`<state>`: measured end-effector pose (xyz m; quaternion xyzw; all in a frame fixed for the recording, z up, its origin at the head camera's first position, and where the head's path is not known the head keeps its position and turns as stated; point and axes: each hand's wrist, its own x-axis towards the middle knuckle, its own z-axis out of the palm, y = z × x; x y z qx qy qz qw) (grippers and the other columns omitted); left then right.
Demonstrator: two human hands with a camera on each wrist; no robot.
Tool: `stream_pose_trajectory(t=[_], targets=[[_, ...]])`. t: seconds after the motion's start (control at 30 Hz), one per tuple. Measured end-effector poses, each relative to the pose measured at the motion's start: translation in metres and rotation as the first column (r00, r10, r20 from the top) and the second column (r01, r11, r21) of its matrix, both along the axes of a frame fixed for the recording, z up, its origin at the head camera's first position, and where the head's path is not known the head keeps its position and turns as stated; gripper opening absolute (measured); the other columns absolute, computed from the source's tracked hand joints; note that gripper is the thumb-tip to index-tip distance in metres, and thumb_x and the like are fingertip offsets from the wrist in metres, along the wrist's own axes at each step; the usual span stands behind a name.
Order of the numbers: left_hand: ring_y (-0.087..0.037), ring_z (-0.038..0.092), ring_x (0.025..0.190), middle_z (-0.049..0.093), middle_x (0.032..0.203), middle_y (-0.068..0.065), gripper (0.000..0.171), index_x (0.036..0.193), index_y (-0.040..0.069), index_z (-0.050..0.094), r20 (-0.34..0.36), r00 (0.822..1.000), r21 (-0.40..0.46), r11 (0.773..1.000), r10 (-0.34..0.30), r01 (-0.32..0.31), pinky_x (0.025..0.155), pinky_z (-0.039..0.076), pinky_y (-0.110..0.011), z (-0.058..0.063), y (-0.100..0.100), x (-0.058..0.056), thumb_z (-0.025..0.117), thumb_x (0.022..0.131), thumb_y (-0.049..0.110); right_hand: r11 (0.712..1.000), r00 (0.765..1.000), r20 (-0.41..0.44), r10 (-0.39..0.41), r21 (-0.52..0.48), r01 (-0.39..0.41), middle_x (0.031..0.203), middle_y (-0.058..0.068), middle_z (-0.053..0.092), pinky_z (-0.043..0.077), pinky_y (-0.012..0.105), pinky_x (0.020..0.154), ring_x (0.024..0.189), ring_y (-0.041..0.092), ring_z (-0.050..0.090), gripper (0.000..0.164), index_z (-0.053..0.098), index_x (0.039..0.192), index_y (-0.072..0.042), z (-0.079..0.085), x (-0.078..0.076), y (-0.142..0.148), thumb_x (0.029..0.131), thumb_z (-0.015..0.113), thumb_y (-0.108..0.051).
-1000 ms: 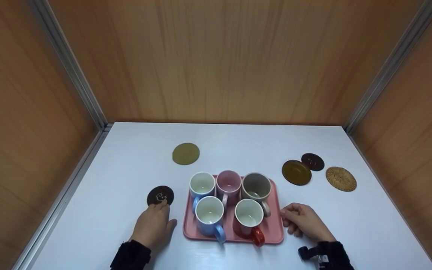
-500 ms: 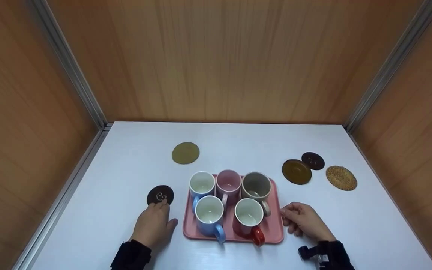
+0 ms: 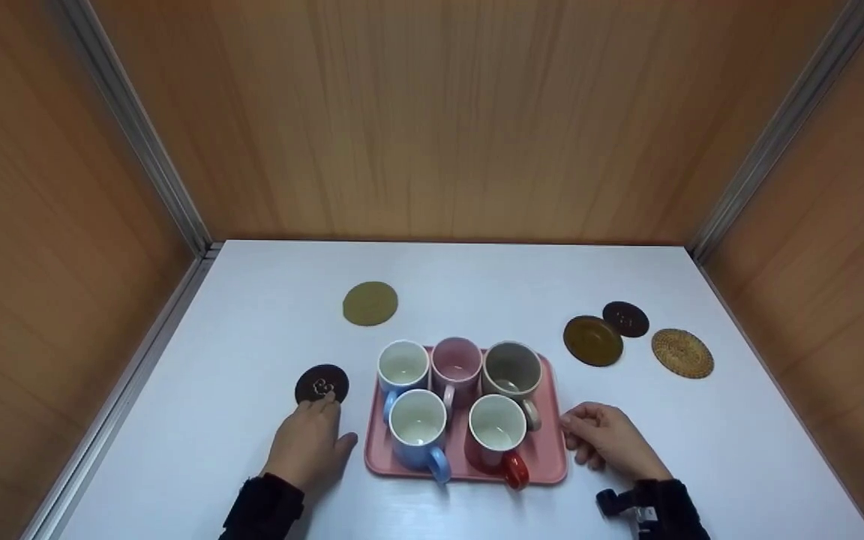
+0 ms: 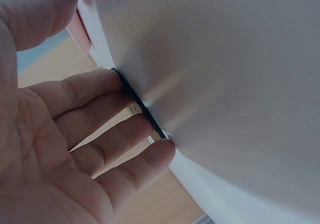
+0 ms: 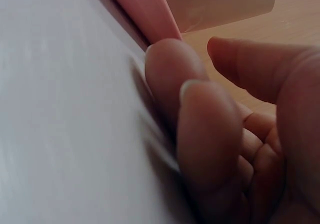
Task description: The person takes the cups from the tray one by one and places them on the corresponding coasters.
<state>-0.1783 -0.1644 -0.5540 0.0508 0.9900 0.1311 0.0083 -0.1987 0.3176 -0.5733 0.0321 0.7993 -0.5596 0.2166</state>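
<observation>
My left hand (image 3: pixel 304 446) rests on a dark round coaster (image 3: pixel 312 379) with a light swirl motif, left of a pink tray. In the left wrist view its fingers (image 4: pixel 90 89) lie extended, tips at the coaster's thin black edge (image 4: pixel 137 100), thumb held apart. Loosely bent, my right hand (image 3: pixel 608 442) is beside the right edge of the pink tray (image 3: pixel 548 457). The right wrist view shows its fingertips (image 5: pixel 172 59) right at the tray's rim (image 5: pixel 150 14), with nothing between thumb and fingers.
Several mugs stand upright on the tray, among them a pink mug (image 3: pixel 456 366), a grey mug (image 3: pixel 513 367) and a red-handled mug (image 3: pixel 497 431). Flat coasters lie around: olive (image 3: pixel 370 304), brown (image 3: pixel 592 341), dark (image 3: pixel 625 319) and woven (image 3: pixel 682 353). Wooden panels (image 3: pixel 432 120) wall the table.
The dark coaster under my left fingers has slid very slightly away from me, the hand along with it. My right hand, the tray and the mugs look unmoved; the head view has shifted a little.
</observation>
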Motion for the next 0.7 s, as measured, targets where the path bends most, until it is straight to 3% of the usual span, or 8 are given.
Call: stream_pose_trajectory(t=[0.3, 0.7], targets=[[-0.045, 0.064, 0.131, 0.066, 0.145, -0.026, 0.055, 0.124, -0.005, 0.071, -0.037, 0.999, 0.001, 1.0, -0.015, 0.015, 0.11, 0.054, -0.058, 0.0001, -0.0009, 0.0011, 0.083, 0.092, 0.038, 1.0, 1.0, 0.007, -0.007, 0.009, 0.007, 0.088, 0.005, 0.073, 0.053, 0.026, 0.054, 0.063, 0.014, 0.065, 0.045, 0.067, 0.111, -0.005, 0.0009, 0.0003, -0.0001, 0.101, 0.071, -0.048], [-0.045, 0.064, 0.13, 0.066, 0.144, -0.026, 0.058, 0.127, -0.006, 0.07, -0.016, 1.0, -0.017, 1.0, -0.017, 0.017, 0.109, 0.055, -0.058, 0.0019, -0.0013, -0.0009, 0.083, 0.091, 0.039, 1.0, 1.0, 0.019, -0.016, 0.006, 0.016, 0.087, 0.004, 0.071, 0.052, 0.025, 0.054, 0.063, 0.012, 0.063, 0.042, 0.067, 0.113, -0.004, 0.0018, -0.0003, -0.0016, 0.103, 0.07, -0.045]])
